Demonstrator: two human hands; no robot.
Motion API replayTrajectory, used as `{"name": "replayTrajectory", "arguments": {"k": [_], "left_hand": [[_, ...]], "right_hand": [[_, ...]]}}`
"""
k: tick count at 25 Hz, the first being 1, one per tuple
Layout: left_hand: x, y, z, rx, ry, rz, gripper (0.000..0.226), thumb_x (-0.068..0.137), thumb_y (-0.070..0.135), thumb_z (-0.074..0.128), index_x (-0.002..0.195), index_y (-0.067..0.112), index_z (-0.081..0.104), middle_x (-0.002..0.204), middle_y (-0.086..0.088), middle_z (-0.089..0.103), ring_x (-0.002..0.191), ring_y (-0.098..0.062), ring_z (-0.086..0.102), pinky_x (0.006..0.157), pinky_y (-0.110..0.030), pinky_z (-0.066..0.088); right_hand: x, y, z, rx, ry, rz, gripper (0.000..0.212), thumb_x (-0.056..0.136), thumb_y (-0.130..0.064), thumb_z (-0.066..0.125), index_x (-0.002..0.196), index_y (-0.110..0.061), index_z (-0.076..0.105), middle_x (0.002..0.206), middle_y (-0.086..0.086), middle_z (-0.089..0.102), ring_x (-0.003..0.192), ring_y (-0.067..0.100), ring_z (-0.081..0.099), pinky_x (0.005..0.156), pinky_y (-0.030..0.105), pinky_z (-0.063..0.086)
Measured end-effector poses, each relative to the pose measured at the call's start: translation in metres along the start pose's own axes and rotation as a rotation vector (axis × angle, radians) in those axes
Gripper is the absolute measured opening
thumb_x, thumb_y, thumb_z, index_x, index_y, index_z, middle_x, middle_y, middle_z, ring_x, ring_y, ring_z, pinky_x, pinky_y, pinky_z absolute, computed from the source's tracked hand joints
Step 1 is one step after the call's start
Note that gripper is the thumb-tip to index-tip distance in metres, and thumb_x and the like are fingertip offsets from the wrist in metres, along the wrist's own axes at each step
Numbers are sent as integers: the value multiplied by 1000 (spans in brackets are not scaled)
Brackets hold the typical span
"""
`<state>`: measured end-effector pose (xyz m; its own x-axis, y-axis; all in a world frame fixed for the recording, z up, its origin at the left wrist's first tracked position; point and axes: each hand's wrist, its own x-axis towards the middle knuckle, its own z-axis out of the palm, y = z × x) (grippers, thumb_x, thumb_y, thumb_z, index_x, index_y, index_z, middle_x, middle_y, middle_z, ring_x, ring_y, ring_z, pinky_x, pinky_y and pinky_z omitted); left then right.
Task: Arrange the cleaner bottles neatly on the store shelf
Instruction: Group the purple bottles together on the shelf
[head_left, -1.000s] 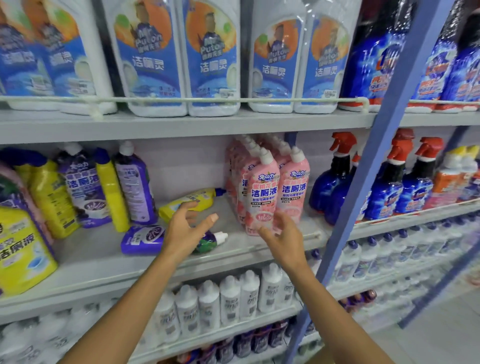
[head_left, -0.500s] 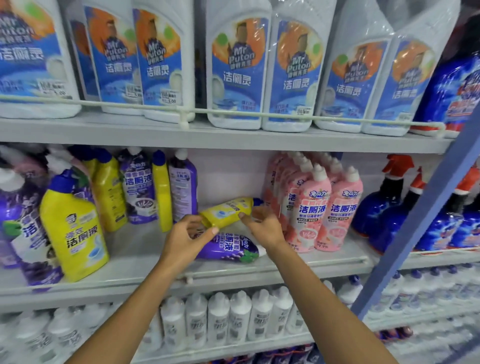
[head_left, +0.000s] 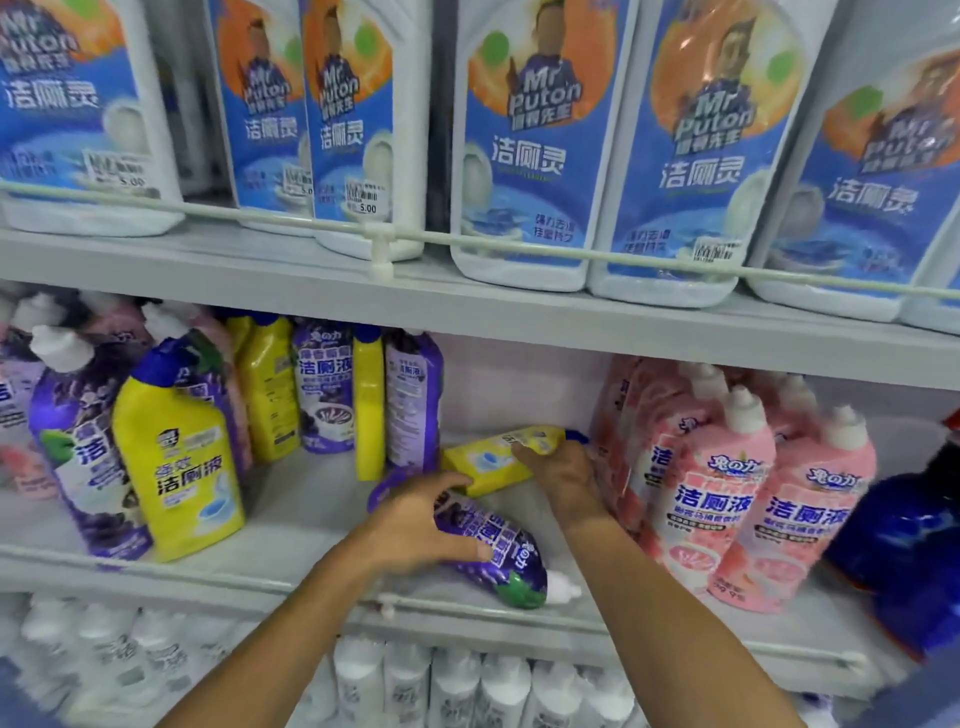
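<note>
Two cleaner bottles lie on their sides in the gap on the middle shelf (head_left: 291, 525), between the upright yellow and purple row (head_left: 322, 395) and the pink bottles (head_left: 711, 499). The left hand (head_left: 415, 525) wraps the base half of the fallen purple bottle (head_left: 493, 556), cap toward the shelf edge, a hold suited to tipping it upright. The right hand (head_left: 563, 475) appears to clasp the fallen yellow bottle (head_left: 488, 462) near its neck; blur obscures the fingers.

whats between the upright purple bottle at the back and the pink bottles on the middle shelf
Head view: two toppled bottles, a yellow bottle held by the right hand and a purple bottle gripped by the left hand.
</note>
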<state>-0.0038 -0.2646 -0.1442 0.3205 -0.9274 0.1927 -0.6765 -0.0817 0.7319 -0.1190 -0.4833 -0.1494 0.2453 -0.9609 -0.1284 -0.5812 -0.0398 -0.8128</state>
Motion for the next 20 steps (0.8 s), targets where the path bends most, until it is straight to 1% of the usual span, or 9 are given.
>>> {"name": "replayTrajectory", "arguments": {"k": [2, 5, 9, 11, 13, 14, 16, 18, 20], "left_hand": [[-1, -1, 0, 179, -49, 150, 82, 52, 74, 84, 118, 28, 67, 111, 12, 67, 101, -6, 63, 91, -34, 53], [-5, -5, -1, 316, -40, 213, 82, 54, 67, 83, 125, 30, 63, 123, 15, 62, 113, -4, 55, 99, -24, 45], [-9, -12, -1, 363, 10, 234, 87, 56, 74, 79, 132, 36, 58, 131, 19, 56, 122, -2, 47, 106, -24, 37], [-11, -17, -2, 332, 36, 219, 86, 59, 76, 78, 133, 38, 59, 132, 20, 57, 123, 0, 46, 110, -24, 35], [-15, -23, -6, 338, 56, 200, 83, 60, 77, 77, 132, 39, 60, 132, 21, 58, 123, 2, 47, 110, -27, 36], [-17, -26, -10, 338, 70, 194, 82, 60, 77, 77, 131, 39, 61, 131, 21, 59, 122, 2, 48, 110, -28, 37], [-21, -34, -20, 354, 102, 183, 81, 60, 79, 76, 129, 39, 63, 128, 21, 62, 120, 2, 50, 108, -29, 39], [-23, -38, -29, 384, 124, 149, 82, 60, 82, 73, 129, 38, 64, 128, 19, 63, 119, 0, 52, 107, -30, 41], [-23, -39, -35, 434, 129, 134, 81, 62, 83, 69, 130, 39, 62, 127, 19, 63, 118, -2, 54, 104, -25, 41]], "right_hand": [[11, -5, 4, -20, 2, 48, 95, 69, -53, 88, 137, 2, 53, 139, 22, 59, 130, 34, 58, 103, 38, 48], [25, -8, 13, -41, -33, 80, 116, 59, -63, 90, 143, 3, 46, 145, 20, 55, 132, 33, 55, 107, 42, 48], [30, -15, 8, -10, -73, 114, 99, 73, -50, 87, 147, 0, 44, 149, 15, 52, 135, 32, 53, 105, 34, 45], [28, -11, 5, 66, -37, 128, 85, 74, -46, 87, 140, -4, 53, 131, 11, 61, 125, 29, 60, 94, 33, 47], [31, 0, 5, 211, -40, 117, 61, 75, -42, 87, 117, -9, 59, 110, 9, 61, 99, 26, 63, 82, 32, 46], [35, 3, 7, 274, -33, 140, 61, 71, -40, 90, 114, -9, 58, 107, 10, 62, 89, 25, 61, 80, 33, 49], [36, 2, 6, 382, -27, 178, 74, 63, -36, 95, 118, -5, 57, 106, 12, 67, 80, 26, 64, 84, 41, 59], [55, 10, 12, 394, -58, 164, 77, 54, -39, 97, 111, -4, 58, 99, 12, 69, 80, 27, 68, 87, 47, 61], [64, 13, 17, 381, -77, 176, 92, 43, -42, 97, 118, -1, 62, 103, 14, 70, 88, 30, 71, 89, 48, 60]]}}
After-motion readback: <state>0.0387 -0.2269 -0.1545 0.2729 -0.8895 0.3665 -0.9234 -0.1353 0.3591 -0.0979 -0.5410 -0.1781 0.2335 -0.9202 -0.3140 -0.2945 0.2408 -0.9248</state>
